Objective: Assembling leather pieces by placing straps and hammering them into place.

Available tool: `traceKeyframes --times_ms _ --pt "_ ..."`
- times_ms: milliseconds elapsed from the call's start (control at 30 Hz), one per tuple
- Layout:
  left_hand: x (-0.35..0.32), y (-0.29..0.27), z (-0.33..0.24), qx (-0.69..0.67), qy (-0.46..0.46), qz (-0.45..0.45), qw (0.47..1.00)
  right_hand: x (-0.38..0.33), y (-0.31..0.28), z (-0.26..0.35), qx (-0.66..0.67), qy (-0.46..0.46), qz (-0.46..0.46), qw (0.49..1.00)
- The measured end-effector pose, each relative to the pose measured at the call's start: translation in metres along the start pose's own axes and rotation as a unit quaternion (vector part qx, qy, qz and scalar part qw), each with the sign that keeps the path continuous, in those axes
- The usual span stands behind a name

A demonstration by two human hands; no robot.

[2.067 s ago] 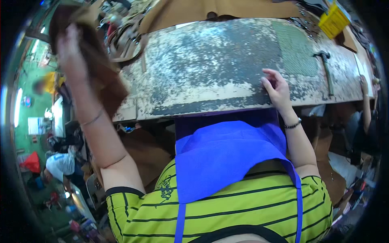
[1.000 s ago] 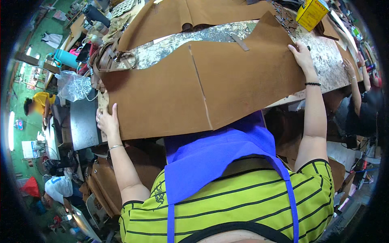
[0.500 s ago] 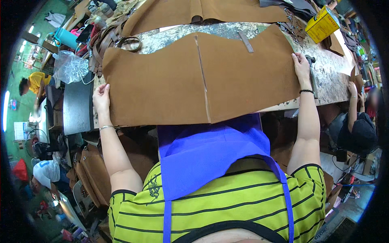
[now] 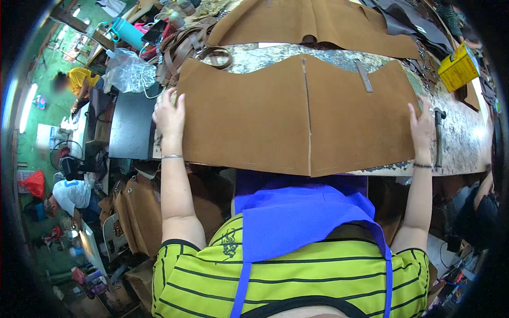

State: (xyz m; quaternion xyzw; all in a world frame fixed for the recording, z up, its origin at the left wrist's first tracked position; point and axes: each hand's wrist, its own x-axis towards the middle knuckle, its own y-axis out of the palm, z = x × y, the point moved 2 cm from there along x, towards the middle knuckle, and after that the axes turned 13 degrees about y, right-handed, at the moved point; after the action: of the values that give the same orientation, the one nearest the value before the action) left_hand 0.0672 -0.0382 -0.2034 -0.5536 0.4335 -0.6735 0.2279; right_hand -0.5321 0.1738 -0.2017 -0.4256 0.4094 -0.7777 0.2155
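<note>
A large tan leather sheet [image 4: 297, 116] lies spread flat on the mottled bench [image 4: 466, 143], its near edge hanging just over the bench's near side. The left hand [image 4: 168, 114] presses palm-down on the sheet's left edge, fingers spread and gripping nothing; the right hand [image 4: 422, 126] rests the same way on its right edge. A metal hammer [image 4: 438, 135] lies on the bench just right of the right hand, and a thin metal bar [image 4: 363, 77] sits on the sheet's far right part. To my eye, a sideways tug could slide the bar off, or the overhanging near edge could drag the sheet off the bench if both hands let go. A yellow rectangular box [image 4: 458, 66] stands at the far right; a crumpled clear plastic bag [image 4: 127, 71] and a teal bottle [image 4: 126, 33] sit far left, and a second brown hide [image 4: 307, 24] lies beyond.
</note>
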Motion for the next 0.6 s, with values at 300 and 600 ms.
traceKeyframes --times_ms 300,600 --pt "0.087 0.065 -0.079 -0.055 0.111 0.03 0.992 -0.065 0.007 0.079 0.112 -0.057 0.107 0.986" --pt "0.105 -0.029 -0.12 -0.517 0.075 -0.074 0.85 -0.064 0.002 0.104 0.227 -0.036 0.11 0.967"
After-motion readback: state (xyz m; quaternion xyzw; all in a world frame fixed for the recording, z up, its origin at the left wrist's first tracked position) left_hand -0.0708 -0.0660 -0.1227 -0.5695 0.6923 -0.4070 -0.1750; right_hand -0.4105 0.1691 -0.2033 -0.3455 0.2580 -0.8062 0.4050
